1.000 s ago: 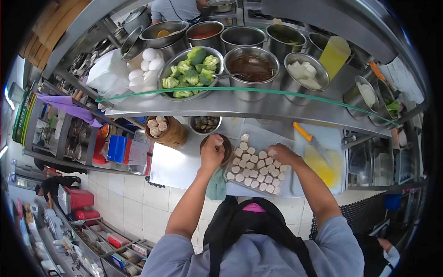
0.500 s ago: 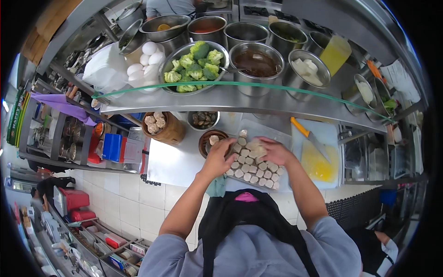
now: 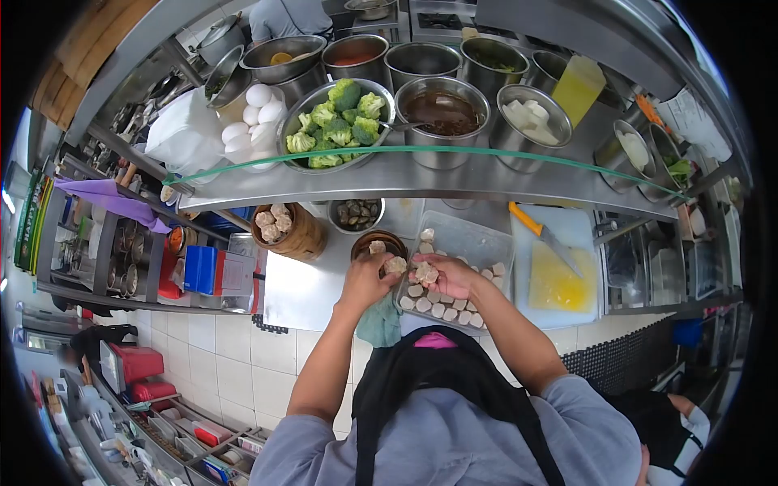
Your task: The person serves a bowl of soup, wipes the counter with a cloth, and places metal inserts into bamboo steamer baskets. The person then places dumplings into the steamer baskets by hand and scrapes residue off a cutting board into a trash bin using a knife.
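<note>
My left hand (image 3: 366, 280) pinches a pale dumpling (image 3: 395, 266) beside the small bamboo steamer (image 3: 356, 245). Another dumpling (image 3: 377, 247) sits inside that steamer. Palm up, my right hand (image 3: 454, 275) holds dumplings (image 3: 425, 274) in its fingers, over the left part of a clear plastic tray (image 3: 478, 230). Rows of dumplings (image 3: 446, 312) lie in the tray, partly hidden by my right hand and forearm. A taller bamboo steamer (image 3: 306, 232) with several dumplings stands to the left, and a bowl of shellfish (image 3: 356, 214) behind the small steamer.
A yellow-handled knife (image 3: 528, 219) lies on a white cutting board (image 3: 575, 223). A green cloth (image 3: 378, 322) hangs at the counter's front edge. Above, a metal shelf (image 3: 324, 188) bears broccoli (image 3: 344, 95), eggs (image 3: 258, 95) and metal pots. Other people (image 3: 288, 18) are at the top and lower right.
My right hand has moved left from over the tray's middle and turned palm up with dumplings. My left hand has moved slightly left and now pinches a dumpling.
</note>
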A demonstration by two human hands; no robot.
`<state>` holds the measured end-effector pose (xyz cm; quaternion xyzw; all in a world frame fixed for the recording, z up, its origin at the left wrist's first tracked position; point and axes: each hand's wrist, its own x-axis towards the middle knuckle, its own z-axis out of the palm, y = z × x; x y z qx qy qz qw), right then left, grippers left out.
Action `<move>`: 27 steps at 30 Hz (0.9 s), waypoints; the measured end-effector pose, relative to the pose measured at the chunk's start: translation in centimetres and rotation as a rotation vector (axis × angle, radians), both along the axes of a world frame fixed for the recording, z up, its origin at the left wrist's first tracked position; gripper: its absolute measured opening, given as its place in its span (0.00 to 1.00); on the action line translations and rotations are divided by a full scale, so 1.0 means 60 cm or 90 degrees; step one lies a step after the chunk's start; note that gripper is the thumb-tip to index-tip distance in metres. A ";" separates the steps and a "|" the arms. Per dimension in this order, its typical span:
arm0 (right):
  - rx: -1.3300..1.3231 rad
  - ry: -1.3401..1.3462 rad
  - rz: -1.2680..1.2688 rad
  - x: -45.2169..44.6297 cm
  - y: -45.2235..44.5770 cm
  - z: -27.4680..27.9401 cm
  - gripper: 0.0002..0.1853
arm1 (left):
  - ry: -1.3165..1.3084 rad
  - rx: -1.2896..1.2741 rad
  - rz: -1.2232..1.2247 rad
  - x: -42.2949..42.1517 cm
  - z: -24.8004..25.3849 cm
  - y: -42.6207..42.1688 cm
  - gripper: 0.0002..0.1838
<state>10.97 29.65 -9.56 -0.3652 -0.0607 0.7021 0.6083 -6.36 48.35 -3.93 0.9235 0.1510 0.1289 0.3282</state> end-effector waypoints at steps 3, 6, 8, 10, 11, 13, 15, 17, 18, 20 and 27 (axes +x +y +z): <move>-0.037 -0.002 -0.056 -0.006 -0.007 0.000 0.18 | 0.004 0.086 0.051 0.013 -0.012 0.009 0.22; -0.050 0.005 -0.106 -0.007 -0.026 0.006 0.17 | 0.039 0.095 0.084 0.026 -0.029 0.006 0.22; -0.036 0.016 -0.145 -0.009 -0.042 0.008 0.15 | 0.018 0.141 0.094 0.030 -0.046 0.006 0.22; -0.028 0.018 -0.157 -0.013 -0.061 0.008 0.15 | -0.003 0.184 0.101 0.032 -0.063 0.003 0.21; -0.022 0.018 -0.164 -0.015 -0.072 0.008 0.15 | -0.003 0.212 0.104 0.030 -0.065 0.003 0.23; -0.016 0.020 -0.177 -0.021 -0.084 0.005 0.14 | 0.000 0.236 0.096 0.027 -0.070 -0.002 0.25; -0.007 0.020 -0.190 -0.031 -0.091 0.000 0.14 | 0.013 0.264 0.114 0.031 -0.045 -0.014 0.31; 0.028 -0.010 -0.222 -0.043 -0.086 -0.007 0.14 | -0.008 0.273 0.077 0.029 -0.006 -0.035 0.36; 0.004 -0.009 -0.236 -0.049 -0.078 -0.005 0.13 | -0.002 0.026 -0.007 0.030 0.009 -0.049 0.35; 0.015 -0.024 -0.238 -0.063 -0.060 -0.001 0.13 | 0.008 -0.152 -0.106 0.018 0.044 -0.087 0.30; -0.120 -0.297 -0.168 0.009 0.003 -0.041 0.14 | -0.004 -0.187 0.125 -0.025 -0.035 -0.035 0.25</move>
